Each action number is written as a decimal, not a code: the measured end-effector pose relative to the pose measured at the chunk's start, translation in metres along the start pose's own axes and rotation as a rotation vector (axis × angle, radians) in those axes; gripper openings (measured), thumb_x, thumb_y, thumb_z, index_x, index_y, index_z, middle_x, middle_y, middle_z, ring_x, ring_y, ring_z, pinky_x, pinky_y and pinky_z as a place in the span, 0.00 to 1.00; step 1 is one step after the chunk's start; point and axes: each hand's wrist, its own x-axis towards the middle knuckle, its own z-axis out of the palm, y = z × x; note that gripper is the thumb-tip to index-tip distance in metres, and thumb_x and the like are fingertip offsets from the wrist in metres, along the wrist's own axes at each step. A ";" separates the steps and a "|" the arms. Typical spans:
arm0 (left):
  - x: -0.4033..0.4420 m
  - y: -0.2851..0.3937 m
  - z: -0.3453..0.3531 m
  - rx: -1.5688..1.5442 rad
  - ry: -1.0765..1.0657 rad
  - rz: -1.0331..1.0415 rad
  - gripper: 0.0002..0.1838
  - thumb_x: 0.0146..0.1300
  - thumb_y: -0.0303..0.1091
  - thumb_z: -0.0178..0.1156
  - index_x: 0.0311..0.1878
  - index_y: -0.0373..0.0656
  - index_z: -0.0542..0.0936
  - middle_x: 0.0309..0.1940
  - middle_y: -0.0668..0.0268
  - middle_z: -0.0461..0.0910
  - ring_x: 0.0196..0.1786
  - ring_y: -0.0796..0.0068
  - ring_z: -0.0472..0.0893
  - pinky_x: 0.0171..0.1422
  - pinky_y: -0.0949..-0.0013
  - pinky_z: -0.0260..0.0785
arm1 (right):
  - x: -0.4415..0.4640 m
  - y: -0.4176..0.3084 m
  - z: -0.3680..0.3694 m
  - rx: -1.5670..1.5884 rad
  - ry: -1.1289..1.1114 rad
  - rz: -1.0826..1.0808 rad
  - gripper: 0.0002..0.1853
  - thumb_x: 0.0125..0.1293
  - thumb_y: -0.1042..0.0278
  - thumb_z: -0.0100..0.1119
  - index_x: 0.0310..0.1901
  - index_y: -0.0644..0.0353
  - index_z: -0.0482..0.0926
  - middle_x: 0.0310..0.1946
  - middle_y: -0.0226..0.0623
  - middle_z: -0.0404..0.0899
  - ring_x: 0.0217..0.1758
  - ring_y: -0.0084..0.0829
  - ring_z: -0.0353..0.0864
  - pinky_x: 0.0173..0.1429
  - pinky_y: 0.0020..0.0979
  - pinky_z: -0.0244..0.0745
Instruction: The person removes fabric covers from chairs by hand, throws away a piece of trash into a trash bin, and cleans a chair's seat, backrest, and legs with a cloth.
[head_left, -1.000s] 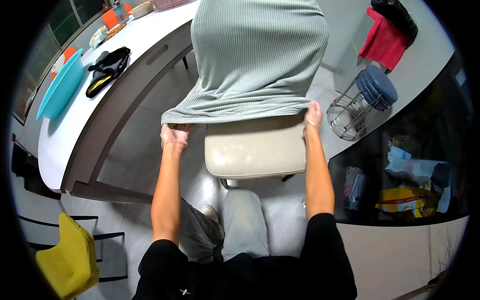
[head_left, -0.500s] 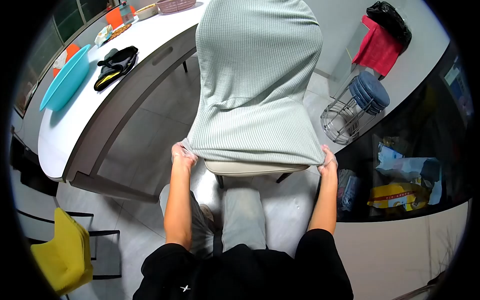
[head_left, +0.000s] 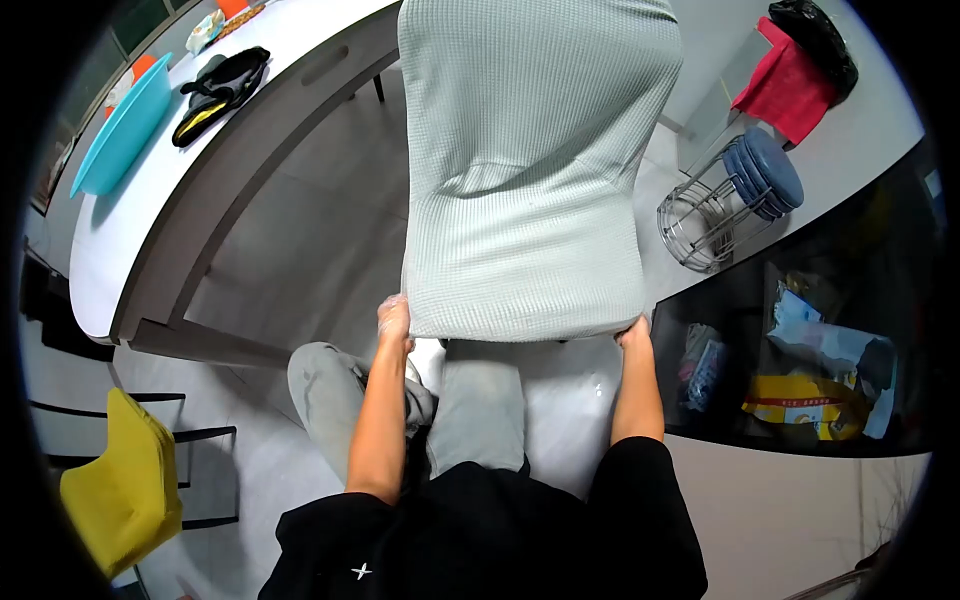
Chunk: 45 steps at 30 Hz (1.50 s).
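Observation:
A pale grey-green, ribbed fabric chair cover [head_left: 530,250] is stretched over a chair in front of me, over both its backrest and seat. Its hem now wraps round the seat's front edge, with creases where seat meets back. At the seat's front left corner, my left hand [head_left: 394,320] is closed on the cover's edge. My right hand [head_left: 634,332] grips the hem at the front right corner, its fingers partly hidden beneath the seat. Thin clear plastic gloves seem to be on both hands.
On the left, a white table [head_left: 120,235] bears a turquoise basin [head_left: 125,130] and a black pouch-like item [head_left: 222,92]. A yellow chair [head_left: 125,475] stands at lower left. Stacked blue stools [head_left: 762,172] and a glossy black surface [head_left: 700,310] with packages are on the right.
The cover's front hem has come down over the seat edge, hiding the beige seat that showed before. My hands have moved slightly inward, and my left knee has shifted outward.

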 end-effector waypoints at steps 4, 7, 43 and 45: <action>-0.014 0.005 -0.012 0.182 -0.006 0.168 0.27 0.73 0.55 0.54 0.46 0.34 0.81 0.40 0.59 0.84 0.39 0.66 0.82 0.42 0.59 0.74 | 0.012 0.004 -0.002 0.069 -0.058 -0.052 0.21 0.72 0.54 0.49 0.62 0.49 0.76 0.58 0.31 0.82 0.59 0.35 0.81 0.61 0.42 0.78; -0.001 -0.007 -0.015 0.111 0.015 0.175 0.30 0.74 0.56 0.54 0.50 0.32 0.82 0.43 0.58 0.85 0.41 0.66 0.81 0.48 0.60 0.73 | 0.005 0.007 -0.003 0.007 -0.001 -0.009 0.20 0.72 0.55 0.50 0.62 0.50 0.76 0.58 0.32 0.82 0.59 0.35 0.82 0.59 0.43 0.80; -0.062 0.155 0.096 1.468 0.064 1.232 0.37 0.63 0.55 0.63 0.73 0.55 0.67 0.77 0.57 0.57 0.79 0.53 0.55 0.79 0.41 0.46 | -0.248 -0.015 0.204 -1.193 -0.310 -1.878 0.26 0.54 0.67 0.68 0.58 0.55 0.79 0.63 0.46 0.74 0.66 0.48 0.72 0.70 0.46 0.68; -0.037 0.156 0.107 1.627 0.003 1.226 0.40 0.68 0.63 0.53 0.78 0.55 0.58 0.81 0.59 0.50 0.83 0.60 0.48 0.82 0.42 0.41 | -0.233 -0.019 0.231 -1.287 -0.683 -2.016 0.24 0.58 0.62 0.66 0.58 0.48 0.80 0.63 0.43 0.75 0.68 0.44 0.71 0.72 0.45 0.65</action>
